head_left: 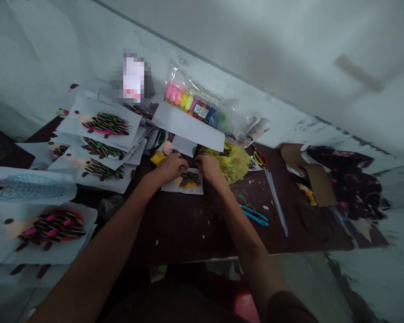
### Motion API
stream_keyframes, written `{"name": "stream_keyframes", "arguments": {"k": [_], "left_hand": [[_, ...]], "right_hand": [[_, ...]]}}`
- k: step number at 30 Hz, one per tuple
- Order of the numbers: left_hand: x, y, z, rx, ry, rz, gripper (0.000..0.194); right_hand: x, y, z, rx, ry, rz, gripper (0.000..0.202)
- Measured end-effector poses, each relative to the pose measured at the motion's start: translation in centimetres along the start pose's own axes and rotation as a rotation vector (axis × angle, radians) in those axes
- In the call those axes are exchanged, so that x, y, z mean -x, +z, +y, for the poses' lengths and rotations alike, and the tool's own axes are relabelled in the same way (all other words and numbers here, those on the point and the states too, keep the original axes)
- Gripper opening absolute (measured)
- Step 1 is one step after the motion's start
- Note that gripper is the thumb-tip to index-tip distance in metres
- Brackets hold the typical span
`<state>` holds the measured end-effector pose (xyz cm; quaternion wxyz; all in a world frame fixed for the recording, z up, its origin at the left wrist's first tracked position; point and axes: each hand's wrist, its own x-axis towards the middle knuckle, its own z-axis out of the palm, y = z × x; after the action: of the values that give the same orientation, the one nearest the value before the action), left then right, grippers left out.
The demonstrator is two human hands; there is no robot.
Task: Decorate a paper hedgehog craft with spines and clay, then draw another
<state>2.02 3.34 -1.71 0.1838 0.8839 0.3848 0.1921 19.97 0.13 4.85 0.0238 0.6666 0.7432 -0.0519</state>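
In the head view, a white sheet (183, 189) lies on the dark table, bearing a small hedgehog craft (189, 180) with dark striped spines on a yellow body. My left hand (171, 167) is at the sheet's upper left, its fingers curled together; whatever they pinch is too small to make out. Over the upper right edge, my right hand (209, 168) also has bent, closed fingertips, and their contents are hidden. A crumpled yellow plastic bag (237, 163) lies just right of that hand. Something yellow (157, 157) sits beside my left hand.
Stacked hedgehog sheets (104, 123) cover the left side. A clear pack of coloured bottles (188, 101) stands at the back. Red-yellow scissors (260, 158), a blue-handled tool (255, 215), translucent sticks (276, 202) and brown cardboard (318, 181) lie to the right, among paper scraps.
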Motion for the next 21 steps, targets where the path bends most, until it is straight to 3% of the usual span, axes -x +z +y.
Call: {"name": "stream_keyframes", "arguments": {"k": [6, 13, 17, 21], "left_hand": [[0.1, -0.4, 0.1, 0.008, -0.002, -0.018, 0.035], [0.1, -0.8, 0.5, 0.032, -0.009, -0.03, 0.034], [0.1, -0.6, 0.4, 0.02, -0.007, -0.02, 0.034], [0.1, -0.5, 0.2, 0.014, -0.004, -0.021, 0.036]], "right_hand": [[0.8, 0.2, 0.5, -0.136, 0.031, 0.144, 0.031], [6.9, 1.3, 0.9, -0.459, 0.07, 0.309, 0.024], [9.5, 2.6, -0.1, -0.453, 0.065, 0.311, 0.021], [10.2, 3.4, -1.0, -0.382, 0.08, 0.33, 0.02]]}}
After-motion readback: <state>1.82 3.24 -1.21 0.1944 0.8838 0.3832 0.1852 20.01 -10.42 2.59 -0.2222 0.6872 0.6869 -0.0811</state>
